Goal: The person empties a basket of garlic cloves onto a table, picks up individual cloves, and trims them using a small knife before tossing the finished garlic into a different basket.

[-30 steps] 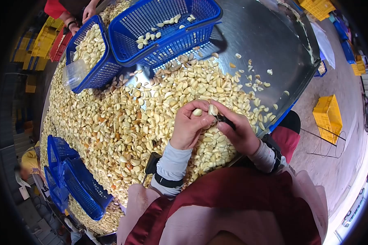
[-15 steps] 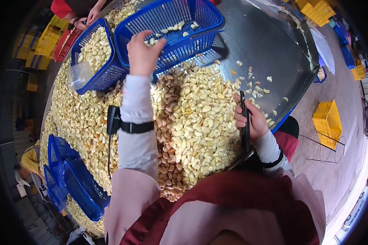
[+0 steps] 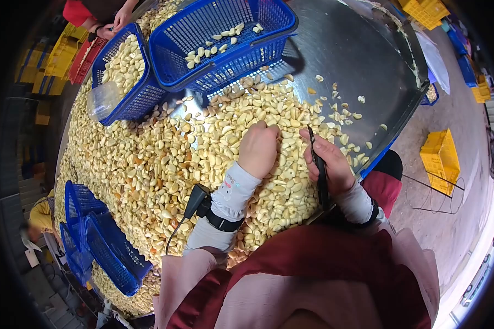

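Observation:
My left hand (image 3: pixel 259 149) is closed over the pale cloves (image 3: pixel 208 159) heaped on the metal table; what its fingertips hold, if anything, is hidden. Close to its right, my right hand (image 3: pixel 333 164) grips a dark, slim knife (image 3: pixel 320 175), its narrow tip pointing up and away from me. Beyond my hands stands a blue basket (image 3: pixel 225 71) with a scatter of cloves on its bottom. To its left, a second blue basket (image 3: pixel 148 101) is well filled with cloves, and a clear plastic tub (image 3: pixel 103 101) leans at its near left side.
Another person's hands (image 3: pixel 115 24) are at the top left, near a red crate (image 3: pixel 88 59). Empty-looking blue baskets (image 3: pixel 112 252) lie at the lower left. Loose cloves dot the metal tabletop (image 3: pixel 351 49). A yellow crate (image 3: pixel 440 156) and a wire frame are on the floor at right.
My left hand has moved from the large blue basket down to the pile beside my right hand, and its fingers have closed. My right hand has shifted slightly left with the knife.

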The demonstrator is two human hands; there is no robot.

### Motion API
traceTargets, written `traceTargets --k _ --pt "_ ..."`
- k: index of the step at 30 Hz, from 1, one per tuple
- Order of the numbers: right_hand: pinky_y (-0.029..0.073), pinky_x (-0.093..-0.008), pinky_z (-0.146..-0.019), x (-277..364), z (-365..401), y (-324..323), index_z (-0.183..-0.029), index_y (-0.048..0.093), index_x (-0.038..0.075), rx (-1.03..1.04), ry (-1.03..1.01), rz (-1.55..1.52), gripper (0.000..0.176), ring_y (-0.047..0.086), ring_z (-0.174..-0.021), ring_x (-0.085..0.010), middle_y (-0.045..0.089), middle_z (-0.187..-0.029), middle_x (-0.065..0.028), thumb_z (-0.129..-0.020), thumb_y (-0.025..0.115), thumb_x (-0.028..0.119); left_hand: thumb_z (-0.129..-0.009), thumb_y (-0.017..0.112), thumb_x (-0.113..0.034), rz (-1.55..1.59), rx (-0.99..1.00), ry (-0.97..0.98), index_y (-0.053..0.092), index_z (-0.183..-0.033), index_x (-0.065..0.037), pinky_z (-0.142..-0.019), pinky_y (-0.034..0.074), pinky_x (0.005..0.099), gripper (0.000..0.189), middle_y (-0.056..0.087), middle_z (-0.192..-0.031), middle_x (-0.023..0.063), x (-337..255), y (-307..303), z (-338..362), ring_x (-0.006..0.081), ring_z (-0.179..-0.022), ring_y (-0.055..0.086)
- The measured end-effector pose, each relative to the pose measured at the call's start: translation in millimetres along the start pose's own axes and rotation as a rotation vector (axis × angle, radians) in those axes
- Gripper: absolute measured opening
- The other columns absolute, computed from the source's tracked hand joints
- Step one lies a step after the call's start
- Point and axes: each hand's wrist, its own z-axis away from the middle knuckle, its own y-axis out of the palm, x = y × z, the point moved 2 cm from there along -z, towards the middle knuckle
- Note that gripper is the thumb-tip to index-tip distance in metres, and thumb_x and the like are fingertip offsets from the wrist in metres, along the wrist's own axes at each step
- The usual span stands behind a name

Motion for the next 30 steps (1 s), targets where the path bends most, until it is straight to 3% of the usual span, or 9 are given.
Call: traceTargets --k 3,4,6,7,10,11,20,22,30 --pt "0.039 -0.0202 -0.048 -1.2 5.5 1.5 -0.14 0.038 0.002 -0.003 -0.019 0.117 0.046 0.043 -0.05 -0.0057 0.054 -0.079 -0.0008 -0.098 0.043 0.02 -0.077 0.067 -0.003 0.718 0.029 -0.223 0.067 -0.101 -0.003 -0.069 0.051 0.0329 0.024 0.063 -0.085 0.0164 9.6 -4.8 5.1 0.0259 -0.075 0.064" --pt "0.039 -0.0202 -0.048 -1.9 6.0 3.2 -0.14 0.038 0.002 -0.004 -0.022 0.112 0.046 0.043 -0.05 -0.0057 0.054 -0.079 -0.0008 -0.098 0.043 0.02 -0.077 0.067 -0.003 0.714 0.032 -0.22 0.067 -0.101 -0.003 -0.069 0.051 0.0329 0.024 0.063 -0.085 0.0164 12.1 -8.7 7.3 0.0259 -0.075 0.064" --pt "0.036 -0.0176 -0.048 -3.6 11.8 10.6 -0.14 0.038 0.002 0.04 -0.06 0.356 0.046 0.042 -0.05 -0.0036 0.054 -0.079 -0.0004 -0.097 0.043 0.016 -0.084 0.063 0.002 1.629 0.074 -0.499 0.063 -0.108 0.003 -0.077 0.054 0.0276 0.024 0.065 -0.097 0.0141 11.4 -13.4 19.7 0.0191 -0.083 0.065" --pt "0.044 -0.0199 -0.059 0.2 15.6 14.8 -0.14 0.039 0.001 0.044 -0.005 0.423 0.047 0.051 -0.06 -0.0075 0.059 -0.088 -0.0049 -0.094 0.047 0.01 -0.088 0.058 0.005 1.778 0.041 -0.504 0.059 -0.112 0.007 -0.082 0.055 0.0282 0.024 0.065 -0.101 0.0118 10.9 -12.4 24.8 0.0177 -0.087 0.065" --pt "0.048 -0.0264 -0.078 1.8 20.2 31.0 -0.14 0.039 0.001 0.058 -0.284 0.811 0.05 0.061 -0.083 -0.0158 0.063 -0.104 -0.0121 -0.091 0.051 0.005 -0.089 0.056 0.005 1.911 0.022 -0.505 0.058 -0.116 0.007 -0.083 0.055 0.029 0.027 0.065 -0.103 0.0145 2.1 -9.2 35.9 0.0191 -0.089 0.065" --pt "0.044 -0.0321 -0.092 3.9 20.8 34.7 -0.14 0.037 0.0 0.096 -0.426 0.893 0.054 0.06 -0.107 -0.0237 0.06 -0.119 -0.0184 -0.089 0.053 0.003 -0.09 0.055 0.004 1.894 0.026 -0.507 0.056 -0.119 0.007 -0.084 0.055 0.0296 0.029 0.064 -0.107 0.0151 -2.7 -10.6 39.0 0.0197 -0.092 0.065" --pt "0.047 -0.0341 -0.088 3.5 26.1 41.3 -0.141 0.034 0.001 0.078 -0.57 1.094 0.059 0.061 -0.104 -0.0333 0.058 -0.119 -0.022 -0.087 0.057 0.008 -0.083 0.061 0.009 1.83 -0.178 -0.492 0.058 -0.115 0.007 -0.088 0.053 0.029 0.032 0.06 -0.117 0.017 -20.7 -11.5 63.1 0.0194 -0.101 0.062" --pt "0.048 -0.0345 -0.087 4.1 27.4 42.4 -0.141 0.034 0.001 0.114 -0.551 1.093 0.059 0.061 -0.103 -0.0343 0.058 -0.119 -0.0222 -0.088 0.057 0.008 -0.078 0.065 0.012 1.702 -0.211 -0.298 0.061 -0.11 0.006 -0.086 0.053 0.0275 0.032 0.062 -0.115 0.0152 -15.3 -9.4 64.3 0.0173 -0.099 0.062" --pt "0.048 -0.0344 -0.086 9.7 25.2 38.8 -0.139 0.038 -0.001 0.253 -0.515 1.057 0.053 0.063 -0.099 -0.0325 0.059 -0.12 -0.0199 -0.089 0.054 0.01 -0.076 0.066 0.012 1.64 -0.105 -0.291 0.06 -0.109 0.005 -0.085 0.054 0.0276 0.034 0.06 -0.112 0.0128 -15.9 -26.7 64.9 0.016 -0.096 0.062"
